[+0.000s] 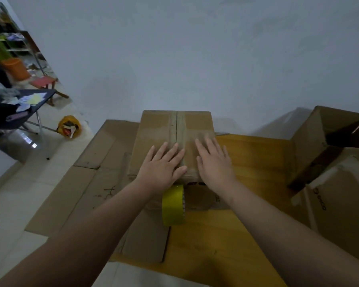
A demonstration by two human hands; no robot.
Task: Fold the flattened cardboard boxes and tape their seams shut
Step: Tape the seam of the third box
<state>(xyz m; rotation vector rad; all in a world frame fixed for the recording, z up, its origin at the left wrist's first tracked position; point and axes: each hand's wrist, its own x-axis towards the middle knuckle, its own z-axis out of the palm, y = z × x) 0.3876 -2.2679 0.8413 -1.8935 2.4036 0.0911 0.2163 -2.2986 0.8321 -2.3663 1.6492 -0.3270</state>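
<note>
cardboard box under two flat hands

a brown folded cardboard box (158,125) stands where the yellow wooden worktop (253,158) meets flattened brown cardboard sheets (104,158), close to the wall. a strip of glossy tape (176,125) runs along its top seam. the left hand (162,168) lies flat over the seam's near end, and the right hand (214,162) lies flat just beside it on the right flap. each grip is fully open, fingers straight, holding nothing. a roll of yellow tape (173,206) stands on edge against the box's near face, just under the left hand. it perhaps hangs from the strip, though the hand hides the join. open cardboard boxes (327,129) stand at the right.
</note>
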